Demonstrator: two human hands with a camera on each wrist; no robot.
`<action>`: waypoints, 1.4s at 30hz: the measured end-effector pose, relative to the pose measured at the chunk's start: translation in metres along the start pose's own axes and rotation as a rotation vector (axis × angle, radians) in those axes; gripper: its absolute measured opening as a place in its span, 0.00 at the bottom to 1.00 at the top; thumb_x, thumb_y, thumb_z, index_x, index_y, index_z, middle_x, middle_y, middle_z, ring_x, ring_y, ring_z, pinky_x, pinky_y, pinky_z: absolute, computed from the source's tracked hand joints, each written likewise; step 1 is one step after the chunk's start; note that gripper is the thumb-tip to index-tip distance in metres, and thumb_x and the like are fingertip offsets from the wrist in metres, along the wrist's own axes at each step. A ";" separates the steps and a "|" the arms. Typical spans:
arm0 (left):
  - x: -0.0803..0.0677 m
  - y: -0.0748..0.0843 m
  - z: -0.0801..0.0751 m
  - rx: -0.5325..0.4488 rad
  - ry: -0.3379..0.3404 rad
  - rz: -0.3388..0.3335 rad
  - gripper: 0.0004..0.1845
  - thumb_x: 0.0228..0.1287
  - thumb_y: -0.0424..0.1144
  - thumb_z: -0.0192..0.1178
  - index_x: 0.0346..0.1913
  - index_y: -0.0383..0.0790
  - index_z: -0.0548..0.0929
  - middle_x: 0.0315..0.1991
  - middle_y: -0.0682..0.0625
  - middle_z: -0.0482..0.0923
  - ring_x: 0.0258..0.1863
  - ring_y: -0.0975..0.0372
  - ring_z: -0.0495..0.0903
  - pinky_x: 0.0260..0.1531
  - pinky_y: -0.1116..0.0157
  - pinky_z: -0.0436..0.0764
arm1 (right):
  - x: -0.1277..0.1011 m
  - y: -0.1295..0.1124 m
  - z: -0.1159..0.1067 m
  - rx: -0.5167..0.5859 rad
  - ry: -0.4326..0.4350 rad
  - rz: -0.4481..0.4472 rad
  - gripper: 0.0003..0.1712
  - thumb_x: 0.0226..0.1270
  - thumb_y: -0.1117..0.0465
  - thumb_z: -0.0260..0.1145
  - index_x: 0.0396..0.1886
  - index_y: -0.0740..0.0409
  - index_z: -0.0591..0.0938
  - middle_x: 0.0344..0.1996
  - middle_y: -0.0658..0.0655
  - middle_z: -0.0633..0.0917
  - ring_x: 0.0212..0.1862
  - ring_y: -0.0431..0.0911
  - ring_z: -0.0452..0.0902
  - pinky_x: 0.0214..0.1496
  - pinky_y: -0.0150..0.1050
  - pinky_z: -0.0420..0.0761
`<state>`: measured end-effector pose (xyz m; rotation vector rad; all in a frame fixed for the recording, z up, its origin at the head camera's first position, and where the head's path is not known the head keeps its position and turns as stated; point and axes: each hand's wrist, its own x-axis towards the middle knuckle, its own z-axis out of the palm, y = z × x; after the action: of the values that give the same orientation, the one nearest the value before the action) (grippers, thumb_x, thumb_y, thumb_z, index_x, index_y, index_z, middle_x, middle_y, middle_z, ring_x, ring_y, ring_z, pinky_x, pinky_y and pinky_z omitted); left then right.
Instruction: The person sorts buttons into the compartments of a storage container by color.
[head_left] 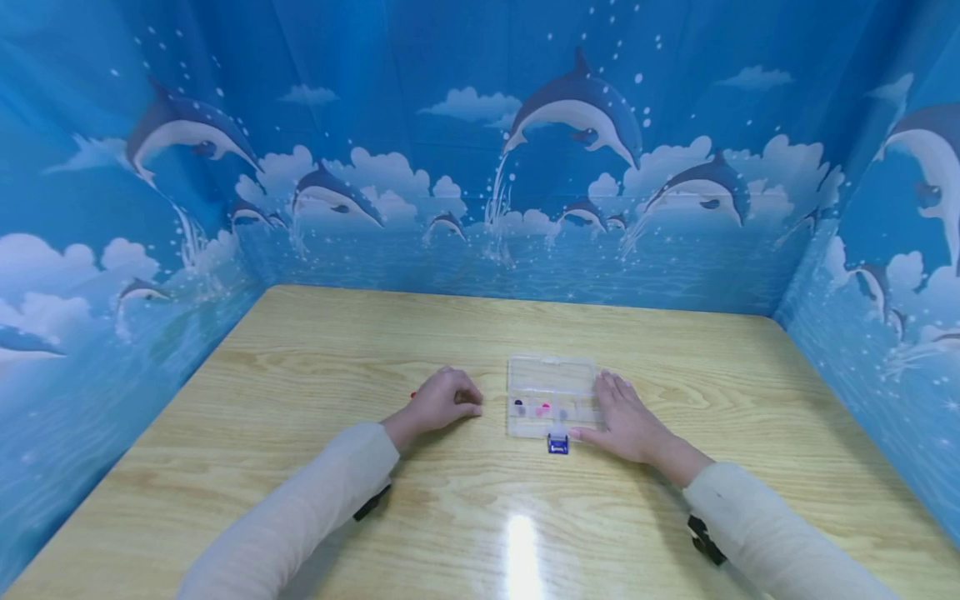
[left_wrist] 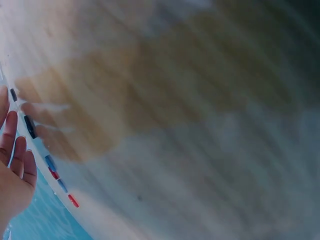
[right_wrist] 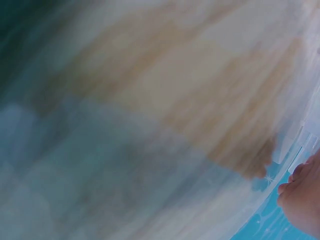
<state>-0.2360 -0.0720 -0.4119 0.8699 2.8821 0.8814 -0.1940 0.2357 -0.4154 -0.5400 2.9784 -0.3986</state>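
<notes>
A clear plastic box [head_left: 551, 379] lies on the table, with a few small dark and pink pieces [head_left: 545, 408] in its near part. A small dark blue piece [head_left: 558, 444] sits at its front edge. My right hand [head_left: 626, 421] rests along the box's right side with straight fingers, the thumb at the front corner. To the left of the box, my left hand [head_left: 442, 400] is low over the table, fingers bent and a gap showing between thumb and forefinger. Several small black, blue and red pieces [left_wrist: 31, 127] lie in a row by its fingertips in the left wrist view.
The wood-grain table [head_left: 465, 508] stands against a blue dolphin-print curtain [head_left: 465, 150] at the back and sides. A red piece [head_left: 413, 394] shows just behind the left wrist. Black bands with dark devices [head_left: 705, 540] hang under both forearms.
</notes>
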 end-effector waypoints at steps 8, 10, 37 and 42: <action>-0.002 0.002 0.001 0.028 -0.009 -0.020 0.06 0.53 0.39 0.67 0.34 0.42 0.86 0.32 0.53 0.82 0.35 0.64 0.72 0.40 0.65 0.71 | 0.000 0.000 0.001 -0.002 0.002 0.004 0.58 0.60 0.32 0.54 0.68 0.77 0.48 0.69 0.75 0.48 0.71 0.67 0.41 0.72 0.58 0.44; -0.002 0.002 0.001 0.029 -0.007 -0.021 0.06 0.53 0.39 0.67 0.34 0.42 0.86 0.32 0.53 0.82 0.35 0.64 0.72 0.40 0.65 0.71 | 0.000 0.000 0.001 -0.002 0.001 0.004 0.58 0.60 0.32 0.54 0.68 0.76 0.48 0.69 0.75 0.47 0.71 0.66 0.40 0.72 0.58 0.44; 0.000 -0.002 0.002 0.057 -0.001 0.031 0.04 0.53 0.40 0.67 0.29 0.44 0.85 0.29 0.54 0.82 0.33 0.65 0.70 0.39 0.66 0.69 | 0.000 0.000 0.001 -0.015 -0.005 0.003 0.58 0.60 0.32 0.52 0.68 0.77 0.47 0.69 0.75 0.47 0.71 0.67 0.41 0.72 0.57 0.44; 0.000 -0.002 0.002 0.060 0.001 0.023 0.04 0.52 0.40 0.68 0.28 0.44 0.84 0.28 0.54 0.82 0.33 0.64 0.71 0.39 0.66 0.70 | 0.000 0.000 0.000 -0.010 -0.003 0.005 0.58 0.60 0.32 0.53 0.68 0.77 0.47 0.69 0.75 0.47 0.71 0.67 0.41 0.72 0.57 0.44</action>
<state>-0.2368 -0.0722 -0.4147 0.9085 2.9198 0.8016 -0.1940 0.2353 -0.4151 -0.5331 2.9796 -0.3829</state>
